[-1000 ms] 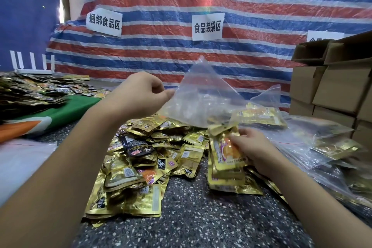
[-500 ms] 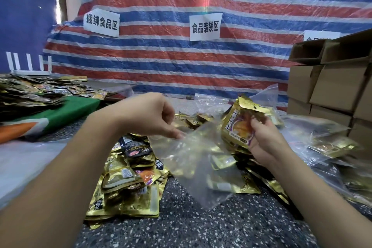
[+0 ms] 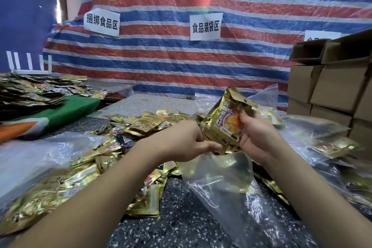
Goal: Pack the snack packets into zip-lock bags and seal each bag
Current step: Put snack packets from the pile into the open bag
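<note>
My right hand grips a small stack of gold snack packets, tilted, held just above the mouth of a clear zip-lock bag. My left hand pinches the bag's top edge right beside the packets; the bag hangs down onto the speckled table and looks empty. A heap of loose gold packets covers the table to the left and under my left forearm.
Filled zip-lock bags lie at the right below stacked cardboard boxes. Another pile of packets sits on a green cloth at far left. Loose clear plastic lies at left. A striped tarp with paper signs hangs behind.
The bag, held up high a second ago, has dropped down to the table. My right hand lifted the packets from the table and brought them to the bag's mouth; both hands drew together.
</note>
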`<state>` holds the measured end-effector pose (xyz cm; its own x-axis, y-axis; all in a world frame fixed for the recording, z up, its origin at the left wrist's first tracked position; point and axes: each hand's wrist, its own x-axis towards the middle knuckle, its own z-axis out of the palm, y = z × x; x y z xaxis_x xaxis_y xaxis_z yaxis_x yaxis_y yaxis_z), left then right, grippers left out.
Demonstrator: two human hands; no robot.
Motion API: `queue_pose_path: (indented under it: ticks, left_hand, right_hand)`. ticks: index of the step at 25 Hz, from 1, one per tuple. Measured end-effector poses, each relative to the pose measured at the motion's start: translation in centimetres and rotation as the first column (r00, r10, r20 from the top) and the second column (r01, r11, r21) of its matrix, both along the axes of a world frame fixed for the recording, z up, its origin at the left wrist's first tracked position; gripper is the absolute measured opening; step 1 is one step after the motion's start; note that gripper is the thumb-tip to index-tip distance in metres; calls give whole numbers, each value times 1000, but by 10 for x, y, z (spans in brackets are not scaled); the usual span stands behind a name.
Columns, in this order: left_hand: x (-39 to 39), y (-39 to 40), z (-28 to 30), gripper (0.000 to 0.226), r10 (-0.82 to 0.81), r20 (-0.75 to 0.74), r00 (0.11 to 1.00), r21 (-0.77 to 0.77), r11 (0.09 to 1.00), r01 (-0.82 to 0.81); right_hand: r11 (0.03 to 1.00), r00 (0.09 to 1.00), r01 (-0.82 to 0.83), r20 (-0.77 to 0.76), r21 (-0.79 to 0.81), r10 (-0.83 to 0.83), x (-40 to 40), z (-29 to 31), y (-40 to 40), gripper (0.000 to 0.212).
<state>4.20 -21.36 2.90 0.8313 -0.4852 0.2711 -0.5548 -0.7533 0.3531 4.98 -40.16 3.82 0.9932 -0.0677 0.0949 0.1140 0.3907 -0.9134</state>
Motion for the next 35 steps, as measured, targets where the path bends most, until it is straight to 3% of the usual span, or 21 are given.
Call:
queue_pose_path:
  ticks: [6, 9, 11, 17, 21, 24, 26, 28, 30, 35]
  left_hand:
    - [0, -10, -3, 65, -54, 2, 999, -226, 973, 53]
    - [-2, -13, -4, 57, -131, -29, 991, -328, 938, 114]
    - [-1, -9, -1, 60, -103, -16, 995, -291, 952, 94]
    - [-5, 18, 22, 55, -78, 89, 993, -68, 994, 85]
    - [-18, 15, 29, 39, -122, 90, 988, -98, 987, 131]
    - [-22, 15, 35, 21, -141, 126, 982, -85, 985, 152]
    - [-23, 16, 37, 15, -133, 154, 979, -83, 986, 147]
    - [-25, 18, 40, 14, -130, 163, 978, -107, 983, 149]
    - [-27, 21, 41, 13, -131, 154, 979, -151, 977, 154]
    - [-29, 18, 40, 14, -151, 151, 977, -169, 970, 176]
  right_hand:
    - [987, 992, -122, 39, 103, 119, -8, 4, 4, 24]
    - [964, 965, -262, -16, 40, 262, -12, 4, 5, 35]
    - [963, 963, -270, -16, -11, 270, -13, 3, 4, 34]
    - [998, 995, -54, 86, 14, 52, -7, 13, -23, 26]
    - [995, 978, -96, 190, 25, 90, -6, 17, -28, 29]
    - [990, 936, -128, 322, -59, 140, -11, 26, -32, 32]
    - [974, 903, -117, 388, -192, 185, -16, 31, -36, 32]
    - [912, 878, 11, 441, -409, 188, -20, 34, -36, 32]
    - [838, 863, 131, 477, -529, 165, -22, 34, -35, 27]
    - [903, 865, 31, 464, -429, 190, -21, 30, -28, 30]
